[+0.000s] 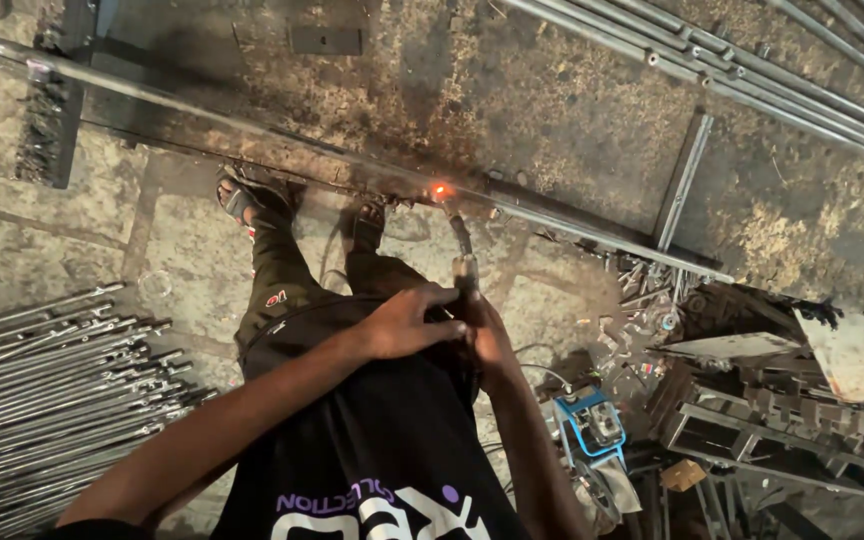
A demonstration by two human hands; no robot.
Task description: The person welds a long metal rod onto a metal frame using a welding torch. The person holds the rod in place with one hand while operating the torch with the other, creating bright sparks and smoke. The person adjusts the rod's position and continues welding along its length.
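Ahead of both hands, glowing spark [441, 191] on long metal bar [252, 130] lying crosswise on floor [552, 110]. Welding holder [464, 272] pointing straight toward it, gripped by right hand [492, 345]; left hand [407, 322] curled over, probably steadying.

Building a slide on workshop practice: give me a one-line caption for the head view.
Both hands, left hand and right hand, grip a welding holder at a glowing spot on a long steel bar.

Shiny metal rods [42, 370] lie on rough, stained concrete floor [552, 110].
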